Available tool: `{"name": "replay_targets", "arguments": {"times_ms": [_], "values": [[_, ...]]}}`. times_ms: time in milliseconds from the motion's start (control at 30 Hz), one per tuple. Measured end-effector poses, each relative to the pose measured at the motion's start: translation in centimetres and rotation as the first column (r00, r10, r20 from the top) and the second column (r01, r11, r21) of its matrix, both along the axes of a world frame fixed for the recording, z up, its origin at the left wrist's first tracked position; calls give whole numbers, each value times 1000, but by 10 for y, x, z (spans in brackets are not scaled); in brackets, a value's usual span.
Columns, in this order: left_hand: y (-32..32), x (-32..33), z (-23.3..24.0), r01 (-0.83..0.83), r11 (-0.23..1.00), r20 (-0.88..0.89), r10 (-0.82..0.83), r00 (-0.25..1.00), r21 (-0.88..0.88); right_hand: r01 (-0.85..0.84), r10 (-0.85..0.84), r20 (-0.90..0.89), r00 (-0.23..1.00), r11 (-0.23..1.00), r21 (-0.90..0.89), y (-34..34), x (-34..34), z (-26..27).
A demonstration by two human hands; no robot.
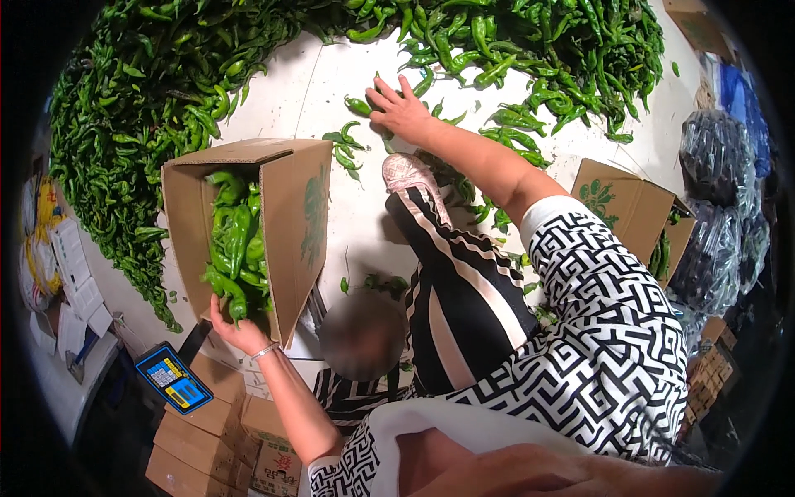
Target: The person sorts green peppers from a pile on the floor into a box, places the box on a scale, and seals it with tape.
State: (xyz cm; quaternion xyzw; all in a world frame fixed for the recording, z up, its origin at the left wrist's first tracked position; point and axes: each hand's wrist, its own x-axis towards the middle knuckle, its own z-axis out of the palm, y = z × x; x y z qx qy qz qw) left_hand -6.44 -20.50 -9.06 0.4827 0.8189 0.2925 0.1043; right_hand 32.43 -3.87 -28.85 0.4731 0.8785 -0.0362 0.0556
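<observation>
My left hand (239, 329) is at the near lower edge of an open cardboard box (295, 230), under a long green pepper (228, 292) at its mouth; whether the fingers grip it I cannot tell. More green peppers (239, 233) fill the box. Farther forward and to the right, my right hand (400, 115) reaches over the pale floor with its fingers spread. It is just beside a single green pepper (358, 105), and part of another shows beneath the palm. Loose peppers (346, 149) lie scattered between the box and this hand.
Large heaps of green peppers (130, 124) curve along the left and far side. A second cardboard box (627, 205) with peppers stands right, near filled plastic bags (714, 161). Below left are a blue-framed scale display (174, 378) and stacked cartons (192, 453). My shoe (407, 174) rests mid-floor.
</observation>
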Motion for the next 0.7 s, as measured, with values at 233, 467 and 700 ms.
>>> {"name": "replay_targets", "arguments": {"times_ms": [233, 467, 700], "values": [[9, 10, 11, -172, 984, 62, 176, 982, -54, 317, -459, -355, 814, 864, -391, 12, 37, 78], [11, 11, 12, -191, 981, 133, 192, 972, -20, 459, -434, -158, 887, 863, 212, 27, 131, -2], [14, 11, 10, -197, 979, 50, 200, 979, -59, 563, -558, -219, 800, 825, -46, 18, 116, 17]]}}
